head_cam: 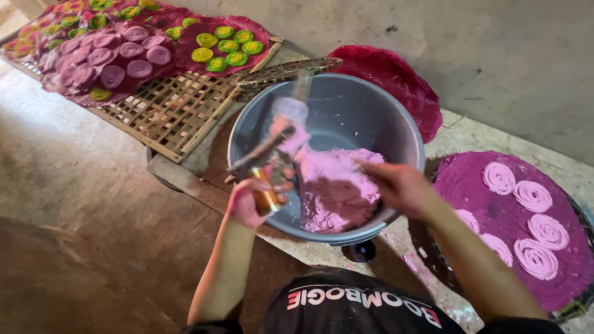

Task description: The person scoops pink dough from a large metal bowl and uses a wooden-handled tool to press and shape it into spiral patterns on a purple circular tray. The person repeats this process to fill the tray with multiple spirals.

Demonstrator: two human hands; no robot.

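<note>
A grey bucket (396, 127) stands in front of me with a mound of pink dough (337, 185) inside. My left hand (247, 201) grips a brass press tool (266, 179) with a dough-smeared handle, held over the bucket's left rim. My right hand (396, 185) reaches into the bucket and touches the pink dough, fingers blurred by motion. A round purple cloth-covered tray (470, 185) at the right carries several pink dough spirals (532, 196).
A woven bamboo rack (167, 111) lies at the upper left, bearing magenta cloths with several pink (124, 52) and green spirals (226, 46). Another magenta cloth disc (396, 77) leans behind the bucket. Concrete wall behind, bare floor at left.
</note>
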